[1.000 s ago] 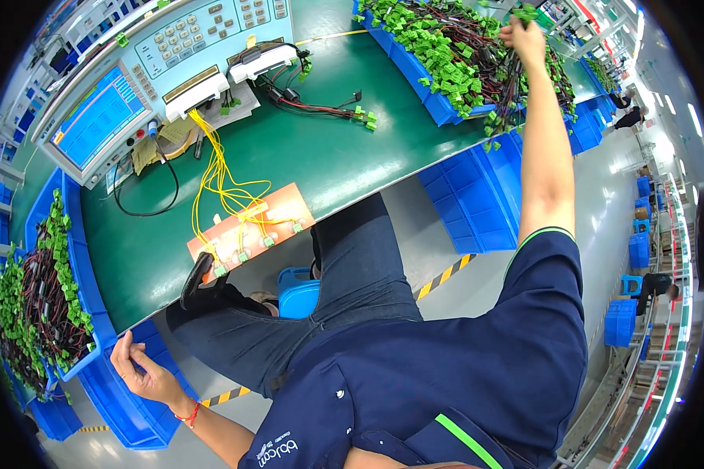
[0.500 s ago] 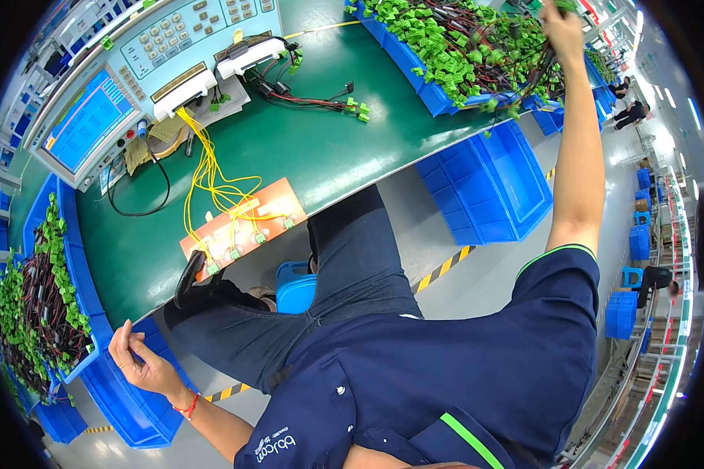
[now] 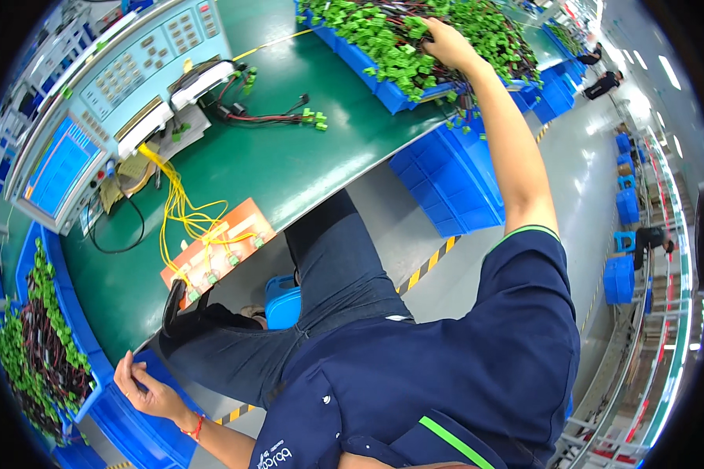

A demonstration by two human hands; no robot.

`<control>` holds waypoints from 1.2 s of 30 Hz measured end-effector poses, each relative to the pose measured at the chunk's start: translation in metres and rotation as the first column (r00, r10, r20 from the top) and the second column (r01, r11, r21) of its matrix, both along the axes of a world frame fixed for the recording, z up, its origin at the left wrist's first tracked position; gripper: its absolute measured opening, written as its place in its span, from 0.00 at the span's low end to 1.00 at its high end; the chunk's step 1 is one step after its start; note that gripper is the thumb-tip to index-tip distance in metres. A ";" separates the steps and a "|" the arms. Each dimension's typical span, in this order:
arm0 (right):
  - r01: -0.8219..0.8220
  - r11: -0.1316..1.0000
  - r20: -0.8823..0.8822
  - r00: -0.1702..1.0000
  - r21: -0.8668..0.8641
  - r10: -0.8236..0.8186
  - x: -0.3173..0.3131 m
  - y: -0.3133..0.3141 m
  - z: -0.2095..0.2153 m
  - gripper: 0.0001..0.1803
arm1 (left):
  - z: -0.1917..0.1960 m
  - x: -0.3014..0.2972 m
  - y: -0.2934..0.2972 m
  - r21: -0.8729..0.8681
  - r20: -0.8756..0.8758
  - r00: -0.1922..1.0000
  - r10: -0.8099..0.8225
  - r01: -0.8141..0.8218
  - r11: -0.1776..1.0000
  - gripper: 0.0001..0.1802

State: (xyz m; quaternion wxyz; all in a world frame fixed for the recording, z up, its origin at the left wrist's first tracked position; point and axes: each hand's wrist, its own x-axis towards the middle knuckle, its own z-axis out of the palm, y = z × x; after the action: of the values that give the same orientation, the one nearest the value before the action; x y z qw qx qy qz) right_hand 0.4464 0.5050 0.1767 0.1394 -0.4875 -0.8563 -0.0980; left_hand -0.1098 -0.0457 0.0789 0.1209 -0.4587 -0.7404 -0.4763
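My right hand (image 3: 448, 45) is in the blue bin (image 3: 400, 102) at the far side, its fingers closed on a wire harness (image 3: 428, 60) in the pile; the fingertips are partly hidden among the wires. The heaped harnesses have red and black wires and green connectors. At the lower left, my left hand (image 3: 150, 395) hovers off the table edge, fingers loosely bent and apart, holding nothing. Nearest to it is a second blue bin (image 3: 77, 328) of similar harnesses. An orange test board (image 3: 246, 219) with yellow wires (image 3: 181, 205) lies at the table's front edge.
A tester (image 3: 117, 86) with a blue screen stands at the back left of the green table (image 3: 321, 168). One harness (image 3: 266, 119) lies beside it. Blue crates (image 3: 450, 184) stand below the table on the right. A blue stool (image 3: 282, 303) is under the table.
My right hand has come down and left, from holding harnesses raised over the bin's far right to within the pile. My left hand has barely moved. The whole view has shifted slightly.
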 end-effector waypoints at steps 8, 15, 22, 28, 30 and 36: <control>0.141 0.912 -0.093 0.977 -0.386 -0.191 0.014 -0.009 0.030 0.27 | 0.001 0.002 0.002 0.009 0.012 1.000 -0.017 0.016 1.000 0.11; 0.174 0.977 0.090 0.982 -0.120 -0.164 0.031 0.001 0.023 0.33 | -0.005 -0.002 -0.002 0.010 0.014 1.000 -0.025 0.025 1.000 0.11; 0.025 0.982 -0.415 0.908 0.189 0.056 0.013 -0.039 0.094 0.12 | -0.002 -0.009 -0.010 0.007 0.005 1.000 0.018 -0.018 1.000 0.11; 0.205 0.978 -0.835 0.545 0.041 -0.079 0.030 -0.055 0.197 0.12 | 0.007 -0.005 -0.003 0.037 0.012 1.000 0.012 -0.012 0.999 0.11; 0.149 0.972 -0.869 0.488 0.180 0.086 0.044 -0.046 0.221 0.17 | 0.004 -0.004 -0.001 0.040 0.011 1.000 -0.003 0.003 0.999 0.11; 0.058 0.995 -0.511 0.860 0.075 -0.011 0.021 -0.048 0.165 0.13 | -0.002 0.003 -0.001 0.040 0.030 0.999 -0.014 0.012 0.999 0.12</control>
State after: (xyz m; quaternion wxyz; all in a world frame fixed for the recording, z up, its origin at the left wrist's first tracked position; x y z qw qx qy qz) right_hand 0.4676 0.4574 0.3417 0.3802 -0.5048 -0.7750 -0.0059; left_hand -0.1068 -0.0466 0.0772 0.1155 -0.4537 -0.7295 -0.4986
